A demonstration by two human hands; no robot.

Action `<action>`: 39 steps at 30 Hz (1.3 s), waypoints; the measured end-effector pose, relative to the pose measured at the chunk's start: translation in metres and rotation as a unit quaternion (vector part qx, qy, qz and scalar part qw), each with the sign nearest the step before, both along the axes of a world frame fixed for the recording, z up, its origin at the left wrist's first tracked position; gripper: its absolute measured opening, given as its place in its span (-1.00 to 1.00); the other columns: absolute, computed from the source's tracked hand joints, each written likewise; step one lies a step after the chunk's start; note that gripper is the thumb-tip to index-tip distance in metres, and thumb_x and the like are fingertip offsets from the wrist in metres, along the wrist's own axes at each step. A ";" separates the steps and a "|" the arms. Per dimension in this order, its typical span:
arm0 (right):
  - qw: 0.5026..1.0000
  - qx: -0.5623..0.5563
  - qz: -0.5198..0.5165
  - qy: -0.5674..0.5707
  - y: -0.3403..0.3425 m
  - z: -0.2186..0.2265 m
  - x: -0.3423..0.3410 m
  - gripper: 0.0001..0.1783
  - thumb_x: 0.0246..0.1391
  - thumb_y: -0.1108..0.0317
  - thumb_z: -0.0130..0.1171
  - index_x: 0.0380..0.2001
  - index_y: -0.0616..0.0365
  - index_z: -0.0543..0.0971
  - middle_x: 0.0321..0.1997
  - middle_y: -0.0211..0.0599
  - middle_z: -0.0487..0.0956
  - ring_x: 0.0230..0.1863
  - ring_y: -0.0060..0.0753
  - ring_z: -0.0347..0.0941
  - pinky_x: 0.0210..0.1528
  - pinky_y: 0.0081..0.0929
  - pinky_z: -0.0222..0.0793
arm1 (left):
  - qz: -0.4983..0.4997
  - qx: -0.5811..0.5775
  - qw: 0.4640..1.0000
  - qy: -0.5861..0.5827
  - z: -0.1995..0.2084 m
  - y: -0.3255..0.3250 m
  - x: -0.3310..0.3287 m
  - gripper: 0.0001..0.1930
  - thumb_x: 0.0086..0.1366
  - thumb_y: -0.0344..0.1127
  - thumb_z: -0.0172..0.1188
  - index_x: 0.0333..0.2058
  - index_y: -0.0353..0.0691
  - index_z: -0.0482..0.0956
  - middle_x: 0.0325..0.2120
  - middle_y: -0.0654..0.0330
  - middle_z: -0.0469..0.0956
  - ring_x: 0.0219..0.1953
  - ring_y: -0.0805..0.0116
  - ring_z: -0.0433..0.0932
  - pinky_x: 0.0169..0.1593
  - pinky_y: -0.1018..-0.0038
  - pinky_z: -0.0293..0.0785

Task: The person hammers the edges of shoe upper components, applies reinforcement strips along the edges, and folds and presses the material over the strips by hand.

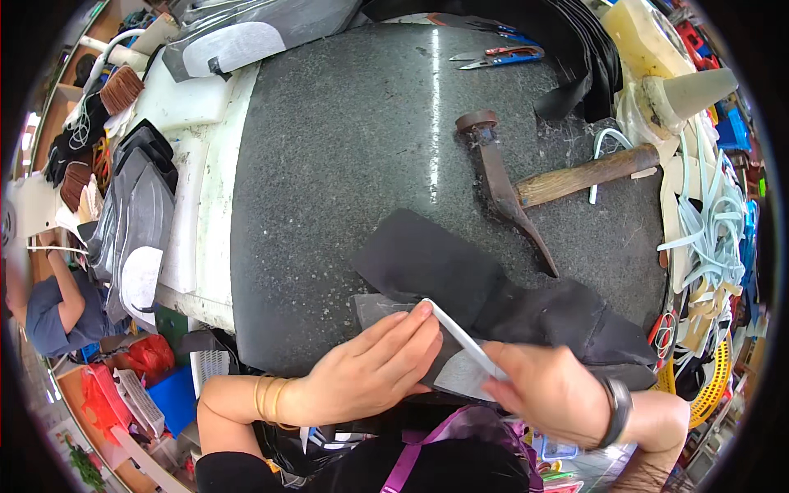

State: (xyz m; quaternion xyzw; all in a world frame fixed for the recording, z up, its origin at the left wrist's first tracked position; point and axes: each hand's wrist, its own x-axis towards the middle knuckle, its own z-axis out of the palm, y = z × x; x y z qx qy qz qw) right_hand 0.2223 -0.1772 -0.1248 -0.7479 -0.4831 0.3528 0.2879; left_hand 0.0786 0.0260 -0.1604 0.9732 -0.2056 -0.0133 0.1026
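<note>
My right hand (546, 386), slightly blurred, closes around the lower end of a narrow white strip (457, 333). The strip slants straight up and left to the fingertips of my left hand (370, 374), which seem to pinch its far end. Left-hand fingers lie close together, with the thumb partly hidden below. Under and beyond both hands is a soft black fabric piece (431, 255), folded and bulging toward the right. A grey-and-white patch (462, 378) shows between the hands, near the table's front edge.
A hammer (567, 181) with a wooden handle lies on the dark stone slab (329, 164). Beyond it are thread snips (501, 56). Black strips (588, 49) bundle at the back right; pale-blue strips (711, 222) hang at right. Stacked cut pieces (136, 214) sit left, near another person (62, 304).
</note>
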 end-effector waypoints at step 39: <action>0.984 -0.136 -0.094 -0.058 -0.115 -0.004 -0.007 -0.64 0.06 0.17 0.29 -0.59 0.14 0.42 -0.63 -0.27 0.45 -0.64 -0.11 0.48 -0.63 -0.25 0.39 | -0.159 0.088 0.983 0.025 0.019 -0.071 0.033 -0.60 0.20 -0.18 0.09 -0.02 -0.20 0.57 0.09 0.09 0.50 0.20 0.09 0.39 0.20 0.11 0.34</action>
